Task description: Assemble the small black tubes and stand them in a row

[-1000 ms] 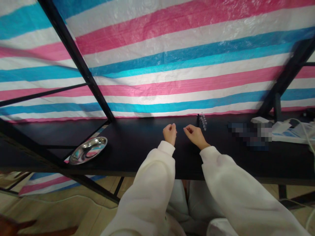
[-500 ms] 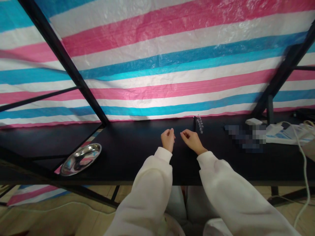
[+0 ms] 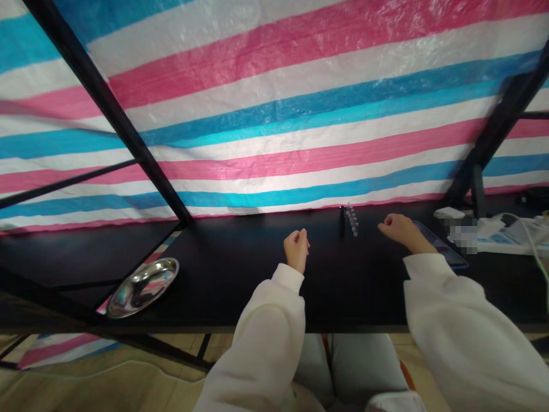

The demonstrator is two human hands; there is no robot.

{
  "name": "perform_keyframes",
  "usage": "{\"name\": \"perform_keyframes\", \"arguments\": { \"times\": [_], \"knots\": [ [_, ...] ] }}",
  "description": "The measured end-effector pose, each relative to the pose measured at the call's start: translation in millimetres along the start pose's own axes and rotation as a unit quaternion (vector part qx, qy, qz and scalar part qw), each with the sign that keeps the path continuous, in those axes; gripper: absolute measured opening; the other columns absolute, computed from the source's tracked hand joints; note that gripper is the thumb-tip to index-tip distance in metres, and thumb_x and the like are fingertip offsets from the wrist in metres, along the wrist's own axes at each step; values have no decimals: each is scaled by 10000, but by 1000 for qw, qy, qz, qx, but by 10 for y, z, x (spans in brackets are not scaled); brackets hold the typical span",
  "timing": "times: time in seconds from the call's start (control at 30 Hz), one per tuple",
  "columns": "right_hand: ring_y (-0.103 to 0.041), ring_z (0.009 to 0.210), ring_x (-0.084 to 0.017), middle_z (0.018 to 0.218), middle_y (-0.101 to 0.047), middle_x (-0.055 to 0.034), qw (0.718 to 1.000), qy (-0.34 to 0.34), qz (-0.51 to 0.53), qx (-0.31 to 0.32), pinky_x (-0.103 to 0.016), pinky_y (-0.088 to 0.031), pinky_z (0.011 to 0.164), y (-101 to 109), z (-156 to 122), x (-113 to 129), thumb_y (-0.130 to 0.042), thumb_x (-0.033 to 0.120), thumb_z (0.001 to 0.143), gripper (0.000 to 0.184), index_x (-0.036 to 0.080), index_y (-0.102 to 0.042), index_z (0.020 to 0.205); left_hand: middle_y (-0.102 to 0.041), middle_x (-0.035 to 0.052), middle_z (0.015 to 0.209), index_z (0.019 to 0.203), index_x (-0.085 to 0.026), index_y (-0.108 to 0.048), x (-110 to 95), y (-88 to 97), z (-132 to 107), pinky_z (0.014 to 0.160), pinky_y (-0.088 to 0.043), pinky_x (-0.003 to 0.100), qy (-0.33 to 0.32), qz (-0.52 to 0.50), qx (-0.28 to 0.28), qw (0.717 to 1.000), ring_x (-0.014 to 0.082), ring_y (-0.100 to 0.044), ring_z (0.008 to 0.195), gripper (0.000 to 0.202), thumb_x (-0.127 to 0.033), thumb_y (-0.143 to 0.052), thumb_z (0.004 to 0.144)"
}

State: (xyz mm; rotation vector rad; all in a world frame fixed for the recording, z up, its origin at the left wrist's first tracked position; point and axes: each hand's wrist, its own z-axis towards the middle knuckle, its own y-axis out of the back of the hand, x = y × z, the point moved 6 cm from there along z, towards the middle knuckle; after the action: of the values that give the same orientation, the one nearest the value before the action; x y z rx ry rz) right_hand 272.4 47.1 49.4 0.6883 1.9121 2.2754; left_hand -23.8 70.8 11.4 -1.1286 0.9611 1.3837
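My left hand (image 3: 297, 250) is closed above the black table, its fingers curled together. Whatever it may hold is too small or hidden to make out. Off to the right, my right hand (image 3: 400, 230) is also closed, fingertips pressed together and pointing left, with no object I can name in it. Between the hands, towards the back, lie a thin black pen-like stick (image 3: 342, 220) and a strip of small clear bead-like pieces (image 3: 352, 221). My right hand is nearest to a dark tablet (image 3: 444, 249), partly hidden behind the wrist and sleeve.
A shiny metal plate (image 3: 115, 307) sits at the table's left end. Towards the right are a white box (image 3: 448, 213) and a white power strip (image 3: 500, 246) with cables. Black frame posts (image 3: 124, 134) rise before a striped plastic sheet (image 3: 274, 143).
My right hand has moved away from my left, to the right past the clear strip, towards the tablet. My left hand stays nearly in place, still closed. The view has shifted slightly.
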Motion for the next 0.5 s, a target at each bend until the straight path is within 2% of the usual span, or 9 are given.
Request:
{"name": "perform_keyframes", "arguments": {
  "times": [0.17, 0.3, 0.37, 0.5],
  "knots": [
    [-609, 848, -302, 873, -640, -162, 997, -32, -43, 63, -365, -437, 674, -261, 159, -285, -461, 328, 690, 285, 140, -642, 803, -410, -49, 409, 476, -159, -409, -14, 12, -4, 359, -264, 173, -2, -3, -5, 1000, 38, -352, 320, 366, -373, -480, 764],
    [-621, 807, -274, 782, -642, -154, 995, -19, -46, 86, -335, -445, 669, -317, 218, -382, -452, 316, 700, 285, 126, -654, 763, -408, -47, 415, 476, -158, -405, -12, 14, -12, 355, -261, 169, 0, 2, -7, 1000, 37, -354, 323, 363, -369, -484, 760],
    [-617, 825, -279, 796, -643, -149, 996, -28, -41, 74, -339, -444, 677, -258, 219, -390, -452, 323, 705, 286, 132, -653, 776, -410, -47, 419, 477, -158, -406, -15, 16, -13, 357, -264, 168, -2, 4, -5, 1000, 38, -356, 324, 360, -365, -480, 762],
    [-602, 882, -294, 899, -641, -144, 998, -46, -42, -2, -383, -434, 720, -87, 141, -255, -449, 349, 728, 294, 157, -640, 842, -417, -45, 423, 477, -157, -407, -13, 7, -14, 367, -279, 168, 1, 17, 7, 1000, 39, -361, 327, 359, -361, -472, 766]
  ]
}}
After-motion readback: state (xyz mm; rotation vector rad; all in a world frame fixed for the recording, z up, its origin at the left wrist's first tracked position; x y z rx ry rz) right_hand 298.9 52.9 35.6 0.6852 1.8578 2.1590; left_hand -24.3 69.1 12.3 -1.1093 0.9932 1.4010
